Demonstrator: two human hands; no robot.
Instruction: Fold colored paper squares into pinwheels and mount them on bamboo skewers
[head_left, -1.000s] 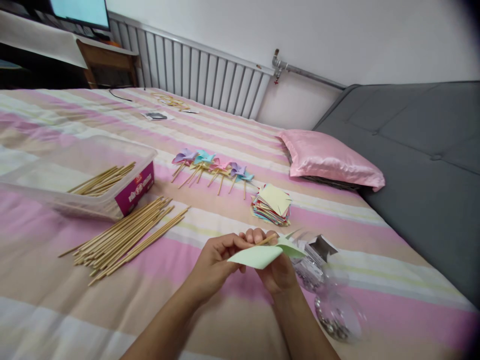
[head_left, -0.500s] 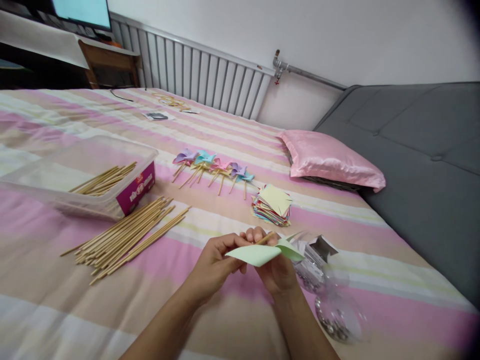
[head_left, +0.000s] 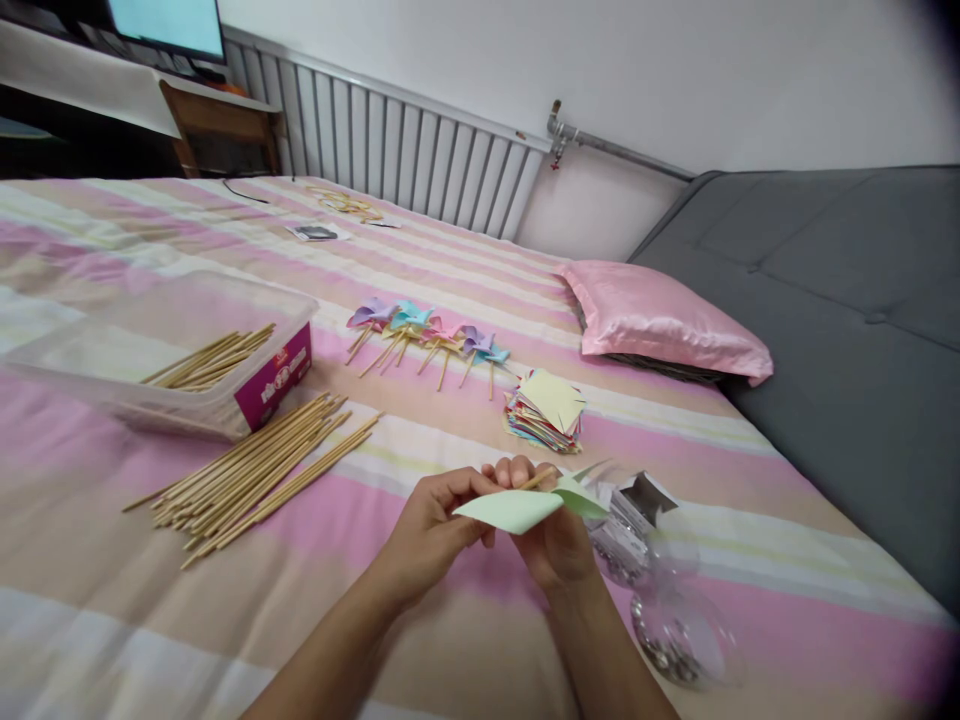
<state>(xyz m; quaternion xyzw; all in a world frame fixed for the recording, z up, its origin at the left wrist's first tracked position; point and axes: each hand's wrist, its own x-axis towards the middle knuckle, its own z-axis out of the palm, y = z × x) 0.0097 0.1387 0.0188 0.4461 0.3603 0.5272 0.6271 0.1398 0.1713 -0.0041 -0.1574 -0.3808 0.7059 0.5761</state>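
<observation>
— Hardly anything has moved since a second ago: both hands sit in the same spot above the bed (head_left: 112,560), and the green paper has only tipped a touch.

— What is each hand doing?

— Left hand (head_left: 427,530) has its grip pinched on the near edge of the pale green paper (head_left: 517,508), together with a thin wooden stick (head_left: 538,479) that pokes out above the fingers. Right hand (head_left: 559,545) grasps the same paper from below, fingers curled up behind it.

— And where is the paper?

— Held in the air between the two hands, low over the striped bedsheet, folded to a point.

— Around them?

— Just right of the hands lie clear containers of small shiny bits (head_left: 679,635). Beyond the hands is a stack of coloured paper squares (head_left: 547,410), then a row of finished pinwheels (head_left: 427,335). To the left, loose bamboo skewers (head_left: 255,470) lie beside a clear plastic box (head_left: 247,385) holding more. A pink pillow (head_left: 660,320) rests further back.
</observation>
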